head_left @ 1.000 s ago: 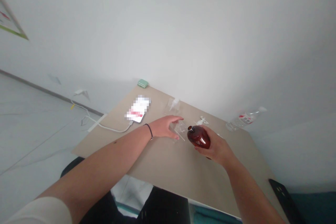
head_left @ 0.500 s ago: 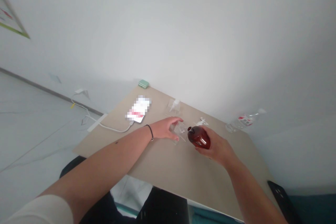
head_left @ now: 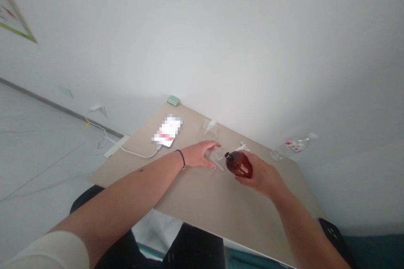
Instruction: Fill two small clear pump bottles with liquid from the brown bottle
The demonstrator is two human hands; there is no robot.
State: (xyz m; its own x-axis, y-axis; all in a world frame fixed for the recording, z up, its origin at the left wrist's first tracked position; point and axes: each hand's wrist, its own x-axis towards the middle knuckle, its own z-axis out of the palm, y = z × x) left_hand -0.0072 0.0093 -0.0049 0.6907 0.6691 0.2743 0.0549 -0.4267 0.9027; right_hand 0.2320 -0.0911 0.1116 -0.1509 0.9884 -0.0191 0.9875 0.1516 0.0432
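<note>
In the head view, my right hand (head_left: 260,174) grips a brown see-through bottle (head_left: 241,164). The bottle is tilted, its uncapped neck pointing left. Just left of that neck, a clear plastic container (head_left: 218,155) stands on the table. My left hand (head_left: 200,154) curves round its left side, thumb in front and fingers behind. Whether liquid is flowing from the neck is too fine to make out. Behind the brown bottle lies a small white piece (head_left: 243,146), partly hidden, possibly a pump top.
A phone (head_left: 168,131) with a white cable (head_left: 139,154) lies to the left. A small green case (head_left: 173,100) sits in the far corner. Toward the wall are a clear packet (head_left: 208,128) and, at right, a clear plastic bottle (head_left: 293,146) lying down. The wall (head_left: 221,50) borders the table (head_left: 202,197).
Both hands and the brown bottle stay almost in place. The view has shifted slightly.
</note>
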